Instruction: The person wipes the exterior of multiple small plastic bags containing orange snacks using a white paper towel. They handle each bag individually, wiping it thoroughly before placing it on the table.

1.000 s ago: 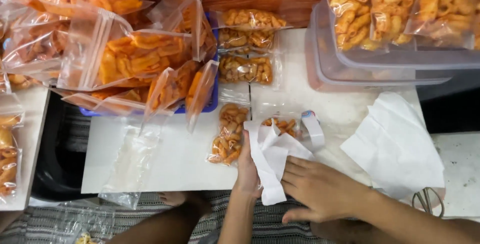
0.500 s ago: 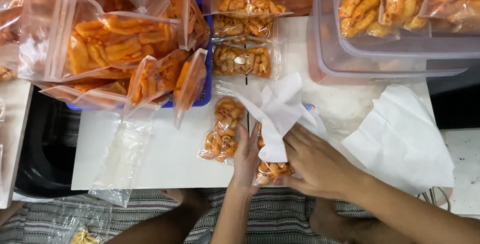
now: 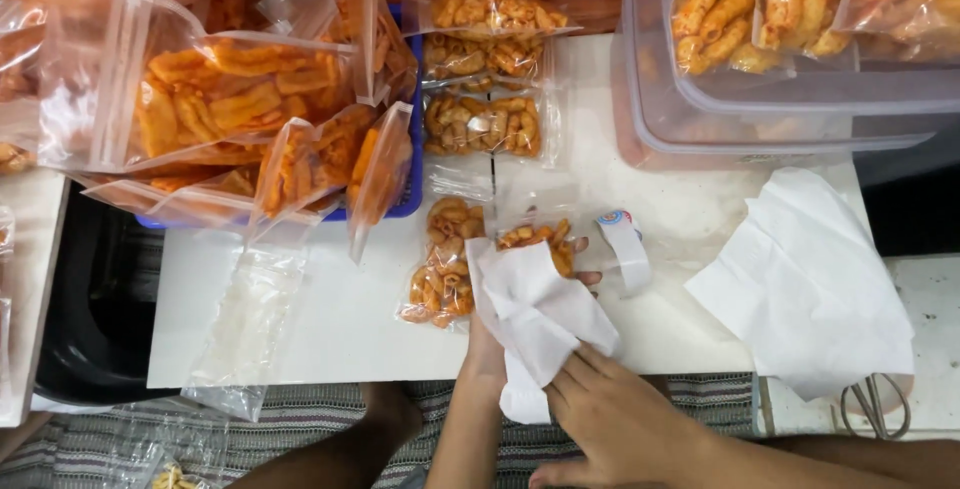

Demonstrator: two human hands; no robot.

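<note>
Just one head-worn camera here, looking pretty much straight down from close above the low white table (image 3: 340, 319), with the wearer's forearms coming in from the bottom edge.

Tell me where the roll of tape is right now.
The roll of tape stands on the white table, right of centre in the head view, just right of the snack bag under the white tissue.
</note>
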